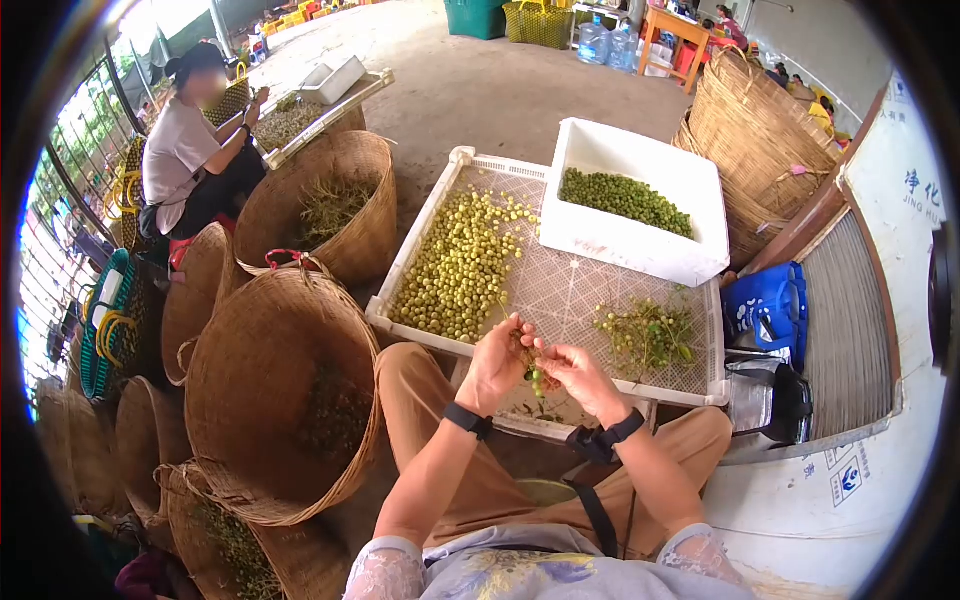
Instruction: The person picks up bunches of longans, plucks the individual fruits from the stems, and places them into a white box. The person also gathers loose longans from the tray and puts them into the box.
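My left hand (497,360) and my right hand (578,378) meet over the front edge of a white mesh tray (575,290). Between them is a sprig with small green berries (537,378), pinched by the fingers of both. Yellow-green berries (460,262) are heaped on the tray's left part. Leafy sprigs with berries (650,335) lie at its right. On the tray's back right corner sits a white foam box (640,245), with smaller dark green berries (625,200) inside.
Large woven baskets (270,400) stand to the left, some holding stems. A person (195,150) sits at another tray at the back left. Behind the foam box leans a tall basket (750,150). A blue bag (768,305) and a white machine casing (830,530) are at the right.
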`<state>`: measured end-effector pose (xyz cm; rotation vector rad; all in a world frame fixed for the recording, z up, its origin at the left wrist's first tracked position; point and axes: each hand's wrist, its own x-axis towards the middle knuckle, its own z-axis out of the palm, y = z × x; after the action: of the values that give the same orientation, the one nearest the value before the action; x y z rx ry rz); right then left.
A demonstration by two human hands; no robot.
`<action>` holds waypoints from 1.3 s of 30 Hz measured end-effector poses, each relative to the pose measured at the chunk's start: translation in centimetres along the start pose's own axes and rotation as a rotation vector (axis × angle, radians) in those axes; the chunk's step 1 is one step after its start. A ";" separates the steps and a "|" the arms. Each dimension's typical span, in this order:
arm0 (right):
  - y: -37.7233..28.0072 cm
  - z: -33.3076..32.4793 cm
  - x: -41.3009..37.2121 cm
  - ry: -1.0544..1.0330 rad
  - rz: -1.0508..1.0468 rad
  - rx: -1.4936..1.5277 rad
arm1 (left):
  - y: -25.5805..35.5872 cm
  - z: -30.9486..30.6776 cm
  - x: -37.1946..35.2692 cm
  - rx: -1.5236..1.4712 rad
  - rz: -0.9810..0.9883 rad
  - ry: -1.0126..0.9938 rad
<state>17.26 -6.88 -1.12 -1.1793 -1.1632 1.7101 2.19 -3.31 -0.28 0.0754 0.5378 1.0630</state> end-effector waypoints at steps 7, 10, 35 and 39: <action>0.1 0.3 -0.7 0.149 -0.157 0.046 | -0.8 0.1 0.2 -0.159 -0.079 -0.075; 1.0 0.4 -1.0 0.165 -0.168 0.287 | -1.0 0.1 0.6 -0.223 -0.108 -0.095; 2.0 2.0 -0.9 0.501 -0.380 -0.052 | -2.3 2.0 1.4 -0.041 0.279 0.196; 1.2 2.3 -0.8 0.514 -0.335 -0.121 | -2.7 2.3 1.0 -0.011 0.286 0.202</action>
<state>15.26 -8.60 -1.68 -1.3105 -1.0727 1.0174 5.81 -3.33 0.47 0.0363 0.7184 1.3614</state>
